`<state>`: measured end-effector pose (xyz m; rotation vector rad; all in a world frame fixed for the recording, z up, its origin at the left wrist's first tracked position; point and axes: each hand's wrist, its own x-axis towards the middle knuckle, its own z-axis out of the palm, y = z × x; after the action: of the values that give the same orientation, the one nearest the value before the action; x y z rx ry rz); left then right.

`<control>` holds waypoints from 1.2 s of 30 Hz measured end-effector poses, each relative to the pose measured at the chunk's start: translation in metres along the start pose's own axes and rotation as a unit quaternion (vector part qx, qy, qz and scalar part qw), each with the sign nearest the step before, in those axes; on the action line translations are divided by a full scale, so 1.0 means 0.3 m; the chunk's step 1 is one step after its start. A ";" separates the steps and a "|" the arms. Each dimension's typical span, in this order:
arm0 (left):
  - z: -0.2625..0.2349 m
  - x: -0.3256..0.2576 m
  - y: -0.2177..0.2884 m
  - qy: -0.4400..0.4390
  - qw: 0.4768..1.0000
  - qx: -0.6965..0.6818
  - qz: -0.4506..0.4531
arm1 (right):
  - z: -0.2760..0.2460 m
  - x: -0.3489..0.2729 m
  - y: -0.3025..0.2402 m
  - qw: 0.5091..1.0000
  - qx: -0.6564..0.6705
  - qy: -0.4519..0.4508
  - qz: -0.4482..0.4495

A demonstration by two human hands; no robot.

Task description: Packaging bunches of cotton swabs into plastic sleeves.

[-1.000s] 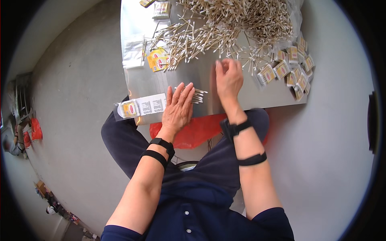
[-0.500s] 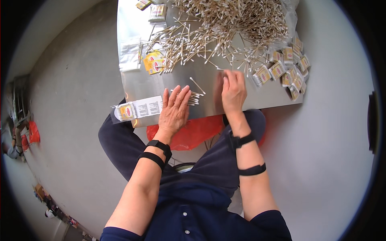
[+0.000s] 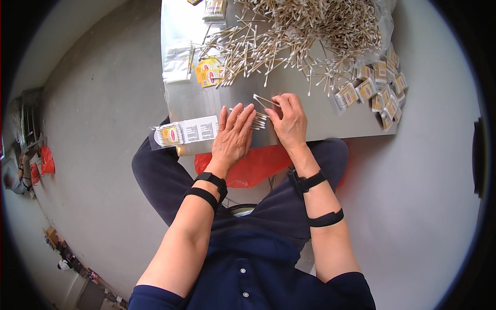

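My left hand [image 3: 233,135] lies flat with its fingers stretched out over a row of cotton swabs [image 3: 260,121], whose white tips stick out past the fingers. It covers the row's middle and the right end of a white printed card strip [image 3: 201,128]. At the strip's left end sits a small clear pack of swabs [image 3: 169,135] with a yellow label. Just right of the row, the thumb and forefinger of my right hand [image 3: 290,120] pinch a cotton swab [image 3: 266,99]. Another swab lies at an angle beside it, its lower end near the thumb.
A big heap of loose swabs [image 3: 330,31] covers the far part of the metal table [image 3: 320,121]. Yellow cards [image 3: 209,72] and clear bags [image 3: 178,61] lie at the left. Finished-looking packs [image 3: 385,98] pile at the right edge. A red bag [image 3: 243,168] hangs below the table edge.
My right hand has come back from near the heap toward the row, bringing a swab beside the loose one. My left hand stays flat on the row. The whole view has shifted slightly.
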<state>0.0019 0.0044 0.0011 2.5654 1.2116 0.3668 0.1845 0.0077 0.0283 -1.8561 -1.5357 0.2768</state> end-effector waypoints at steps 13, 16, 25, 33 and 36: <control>0.002 0.002 0.007 -0.006 1.000 0.004 0.002 | 0.093 0.169 -0.023 0.993 -0.007 0.067 0.095; 0.016 -0.006 0.002 0.003 1.000 0.003 0.000 | 0.126 0.193 0.021 0.989 -0.062 0.009 0.131; 0.003 0.000 -0.004 0.001 1.000 -0.002 -0.003 | 0.006 0.036 0.070 0.995 0.001 -0.057 0.083; 0.008 0.002 -0.001 0.012 1.000 -0.004 0.001 | 0.069 0.142 -0.022 1.000 0.001 -0.020 -0.024; 0.009 0.005 0.000 0.016 1.000 -0.007 0.003 | 0.133 0.217 -0.013 1.000 -0.002 -0.023 0.011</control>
<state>0.0037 0.0051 -0.0012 2.5619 1.2087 0.4185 0.1767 0.0831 0.0187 -1.8817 -1.5488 0.3297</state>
